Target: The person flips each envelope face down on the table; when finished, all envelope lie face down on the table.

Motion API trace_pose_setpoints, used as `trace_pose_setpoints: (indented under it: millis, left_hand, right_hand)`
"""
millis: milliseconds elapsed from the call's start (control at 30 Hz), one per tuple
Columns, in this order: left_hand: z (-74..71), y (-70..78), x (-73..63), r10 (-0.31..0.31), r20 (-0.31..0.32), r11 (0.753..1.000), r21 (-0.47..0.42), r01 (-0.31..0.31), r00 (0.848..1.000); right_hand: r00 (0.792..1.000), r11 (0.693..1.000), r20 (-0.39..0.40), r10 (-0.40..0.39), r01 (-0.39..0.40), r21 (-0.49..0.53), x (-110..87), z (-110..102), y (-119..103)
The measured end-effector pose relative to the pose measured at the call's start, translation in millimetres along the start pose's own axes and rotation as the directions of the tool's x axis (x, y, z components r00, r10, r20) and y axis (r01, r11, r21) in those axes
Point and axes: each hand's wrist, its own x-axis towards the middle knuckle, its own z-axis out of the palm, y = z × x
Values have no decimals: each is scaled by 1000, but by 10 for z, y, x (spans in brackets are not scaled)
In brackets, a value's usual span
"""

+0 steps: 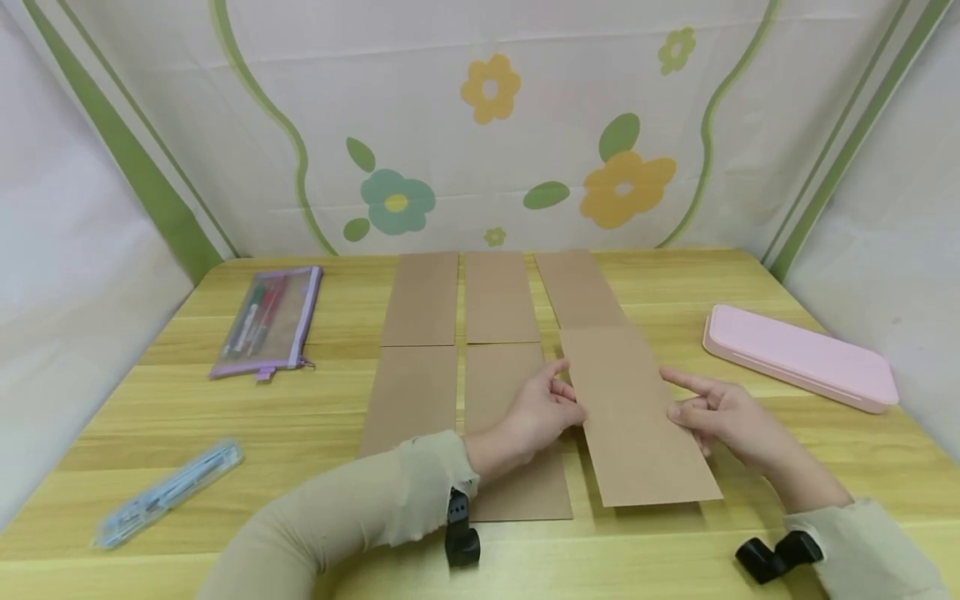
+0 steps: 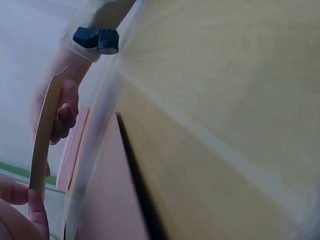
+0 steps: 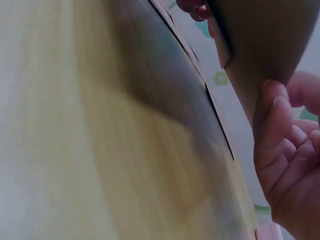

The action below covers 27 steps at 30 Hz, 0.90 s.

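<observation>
A brown kraft-paper sheet (image 1: pixel 637 417) is raised off the table at the right of the rows, slightly tilted. My left hand (image 1: pixel 534 415) pinches its left edge, and thumb and finger meet on that edge in the left wrist view. On the opposite edge my right hand (image 1: pixel 726 417) pinches the paper, with the index finger stretched forward along it. Several similar brown sheets lie flat in rows: one (image 1: pixel 420 300) at the back left, another (image 1: pixel 500 298) beside it, a third (image 1: pixel 577 287) behind the raised sheet. My left forearm partly covers the front sheets (image 1: pixel 412 392).
A purple-edged mesh pouch with pens (image 1: pixel 273 321) lies at the back left. Nearer on that side is a clear, light-blue pen packet (image 1: pixel 171 492). At the right rests a pink case (image 1: pixel 802 354). A floral curtain (image 1: pixel 480 158) hangs behind the wooden table (image 1: pixel 315 467).
</observation>
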Motion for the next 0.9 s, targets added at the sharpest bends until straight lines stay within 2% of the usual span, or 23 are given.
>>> trace_pose_setpoints:
  millis: [167,333,600,900]
  left_hand:
    - [14,-32,15,-28,23,994,107,25,999]
    - [16,-41,31,-68,55,970,238,53,996]
    - [19,-22,64,-73,64,942,333,48,995]
    - [3,34,87,-58,95,861,508,2,994]
  right_hand:
    - [995,997,87,55,-59,44,18,-26,71]
    - [987,992,121,104,-111,56,27,-41,119]
    - [981,985,88,174,-175,2,32,-27,137]
    - [969,951,-10,249,-246,-185,51,44,14]
